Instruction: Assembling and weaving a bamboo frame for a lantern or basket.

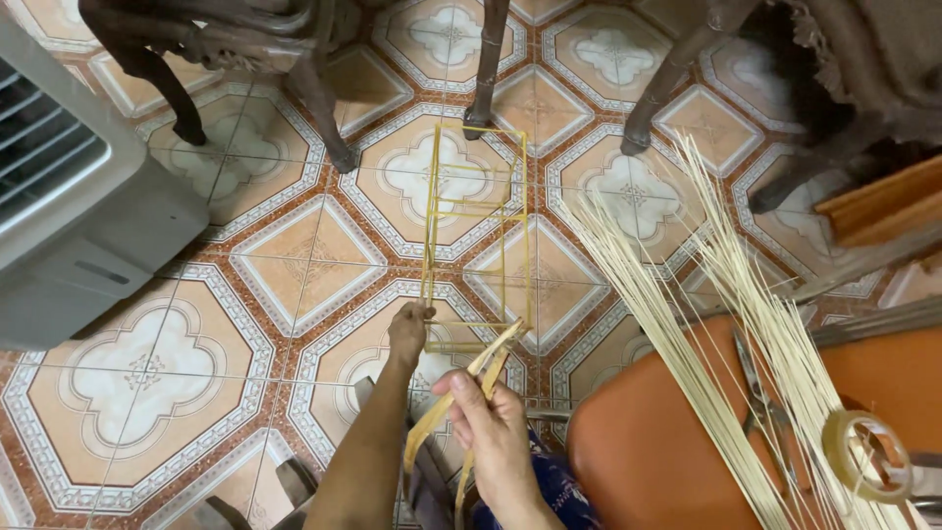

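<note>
The left hand [408,329] pinches the near corner of the yellow stick frame [476,236], held above the tiled floor [147,373]. The right hand [491,422] grips flat bamboo strips [486,368] touching its near edge; steadying the frame helps align them squarely.

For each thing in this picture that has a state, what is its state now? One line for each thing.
Bamboo stick frame: unfinished box of thin sticks, held up over the tiled floor.
Left hand: grips the frame's lower corner.
Right hand: pinches flat bamboo strips.
Bamboo strips: bent, tips touching the frame's lower edge.
Bundle of thin sticks: loose, fanned across the orange stool.
Scissors: lying under the sticks; open or closed unclear.
Tape roll: lying flat on the stool.
</note>
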